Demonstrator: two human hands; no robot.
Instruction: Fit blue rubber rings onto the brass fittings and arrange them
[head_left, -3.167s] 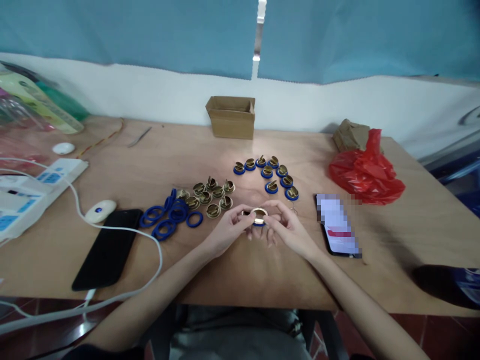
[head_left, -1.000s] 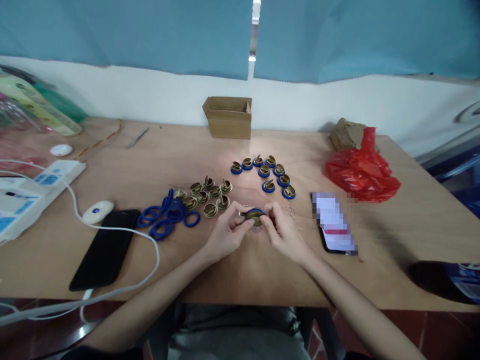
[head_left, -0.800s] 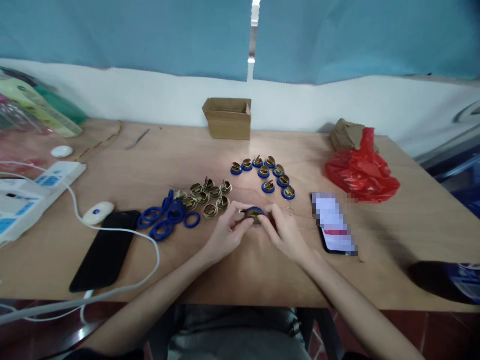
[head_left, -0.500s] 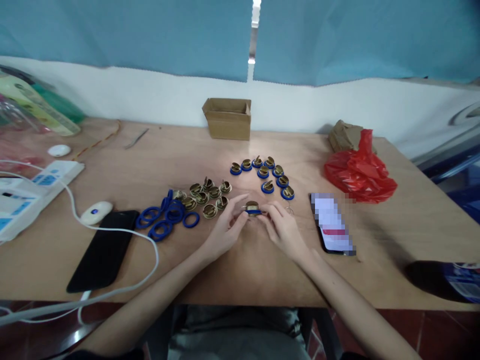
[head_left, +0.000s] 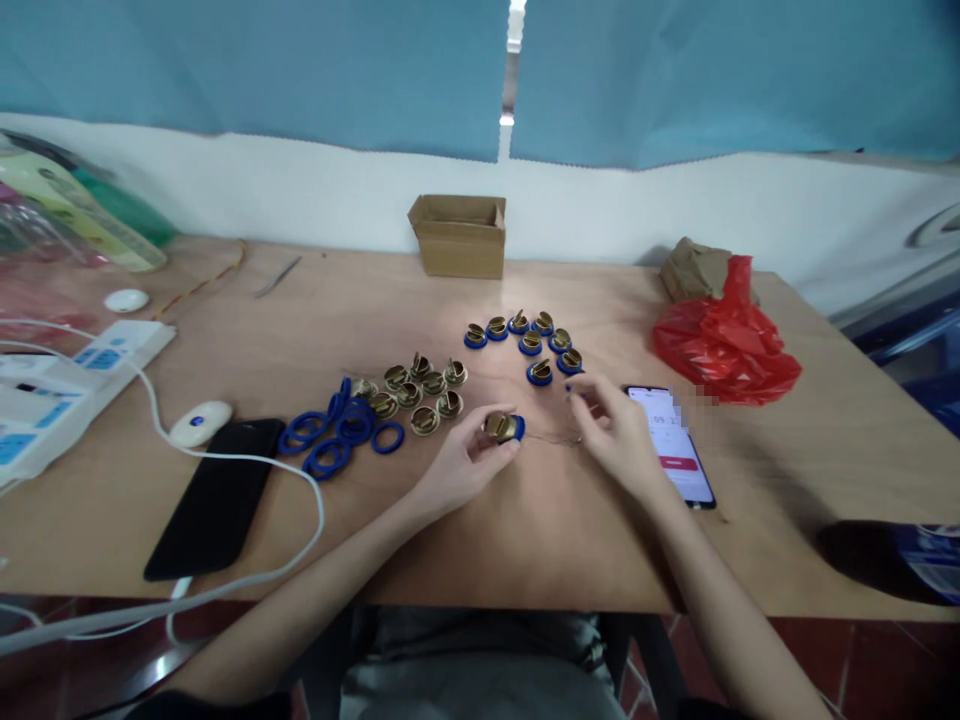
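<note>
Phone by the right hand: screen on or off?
On: the phone beside the right hand shows a lit white screen with a red bar.

The left hand [head_left: 459,468] is pinching a blue-ringed brass cap [head_left: 503,427] over the surface [head_left: 525,535], the right hand [head_left: 619,436] hanging beside a phone [head_left: 681,455].
</note>
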